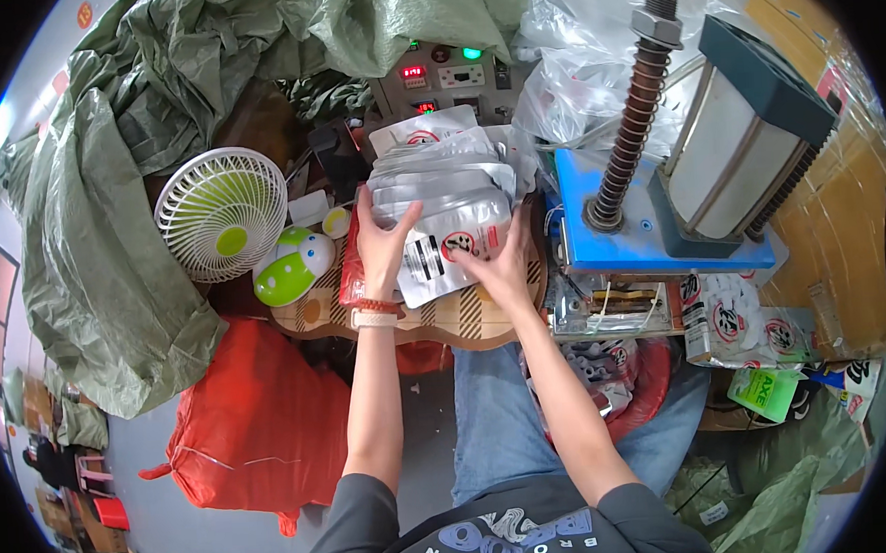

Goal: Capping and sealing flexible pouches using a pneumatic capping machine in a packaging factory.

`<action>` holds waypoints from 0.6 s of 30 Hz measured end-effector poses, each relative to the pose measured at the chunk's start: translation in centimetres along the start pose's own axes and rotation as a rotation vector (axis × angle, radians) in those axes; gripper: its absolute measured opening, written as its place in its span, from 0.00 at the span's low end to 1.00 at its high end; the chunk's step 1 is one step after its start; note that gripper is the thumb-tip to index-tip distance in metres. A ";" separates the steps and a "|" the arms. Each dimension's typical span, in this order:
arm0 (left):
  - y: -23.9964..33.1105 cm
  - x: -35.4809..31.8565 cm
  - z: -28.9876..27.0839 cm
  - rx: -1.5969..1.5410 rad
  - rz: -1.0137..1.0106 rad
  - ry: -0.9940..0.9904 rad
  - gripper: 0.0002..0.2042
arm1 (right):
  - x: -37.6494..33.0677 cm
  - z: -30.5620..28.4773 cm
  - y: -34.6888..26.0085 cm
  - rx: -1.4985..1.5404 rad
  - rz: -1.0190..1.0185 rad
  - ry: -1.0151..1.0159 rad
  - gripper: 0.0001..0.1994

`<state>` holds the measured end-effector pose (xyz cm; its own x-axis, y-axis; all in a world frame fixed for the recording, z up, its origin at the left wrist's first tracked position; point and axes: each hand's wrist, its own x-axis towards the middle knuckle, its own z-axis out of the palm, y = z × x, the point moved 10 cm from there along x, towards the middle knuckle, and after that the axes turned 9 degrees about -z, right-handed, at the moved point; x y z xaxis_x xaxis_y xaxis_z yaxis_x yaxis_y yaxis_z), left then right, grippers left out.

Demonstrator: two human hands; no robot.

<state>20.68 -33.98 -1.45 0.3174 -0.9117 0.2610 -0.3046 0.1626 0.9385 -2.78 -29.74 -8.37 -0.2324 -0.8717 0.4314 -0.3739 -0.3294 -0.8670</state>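
Left hand: I see my left hand [385,241] pressed against the left side of a stack of silvery foil pouches with red-and-black printed labels [446,201]. Its fingers [406,216] are spread wide and lie flat on the top pouch, bracing it rather than gripping around it. A beaded bracelet and a pale band sit at the wrist.

Right hand: my right hand [498,264] rests on the lower right edge of the same stack, open, fingertips on the pouch face. I judge the two hands squeeze the pile between them to keep it squared up.

Stack position: the pouches stand on a round wooden worktop with a striped edge [465,320], directly ahead of my knees, leaning back towards a grey control panel with red readouts and a green lamp [443,76].

Right side: a blue metal machine base carrying a rusty coiled spring on a threaded rod [637,116] and a pale cylinder, touching or just beside the stack; I cannot tell which.

Left side: a small white desk fan with a green hub [221,216] and a green-and-white rounded plastic gadget [292,269], near the stack.

Below: a red woven sack [255,421] on the floor; more printed packs [736,326] lie under the machine.

Backdrop: green woven tarpaulin [101,244] heaped behind.
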 end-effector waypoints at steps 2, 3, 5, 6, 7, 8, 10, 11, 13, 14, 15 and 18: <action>0.7 -1.2 1.2 -0.043 0.004 -0.062 0.46 | -1.9 -0.8 -1.5 0.025 -0.036 -0.026 0.61; 1.1 -1.7 2.1 -0.085 0.017 -0.122 0.45 | -1.5 -0.9 -1.0 0.020 -0.032 -0.027 0.61; 0.4 -0.1 1.8 0.118 -0.033 -0.036 0.39 | -1.1 -1.2 -1.1 0.002 -0.042 0.016 0.59; 0.8 -0.6 2.2 0.133 -0.052 -0.036 0.38 | -0.4 -1.3 -0.8 -0.013 -0.013 0.008 0.57; 1.1 -0.6 3.1 0.137 -0.061 -0.046 0.38 | -0.1 -1.5 0.5 0.012 0.072 -0.033 0.56; 1.2 -0.7 3.1 0.075 0.046 -0.028 0.36 | -0.5 -1.1 0.4 0.093 0.095 -0.048 0.56; -0.2 -2.3 2.6 0.015 0.043 -0.013 0.35 | -2.3 -1.2 0.4 0.189 0.064 -0.034 0.58; -0.5 -3.0 2.5 -0.034 0.019 -0.001 0.34 | -3.2 -1.5 -0.3 0.175 0.030 -0.012 0.57; 0.2 -2.9 3.1 0.070 0.061 0.051 0.31 | -2.6 -1.2 -0.3 0.057 0.047 0.023 0.57; 0.2 -3.0 2.8 0.161 0.060 0.107 0.30 | -2.4 -1.4 -0.4 0.041 0.053 0.048 0.56; 0.2 -3.0 2.5 0.253 0.059 0.163 0.29 | -2.4 -1.6 -0.3 0.042 0.049 0.052 0.56; 3.1 -5.3 1.5 0.431 0.307 0.344 0.26 | -3.8 -2.0 0.3 0.086 0.113 0.002 0.49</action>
<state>16.74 -29.16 -0.31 0.4064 -0.6625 0.6292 -0.7395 0.1660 0.6524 -3.81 -25.80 -9.77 -0.2708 -0.9041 0.3304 -0.2672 -0.2592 -0.9281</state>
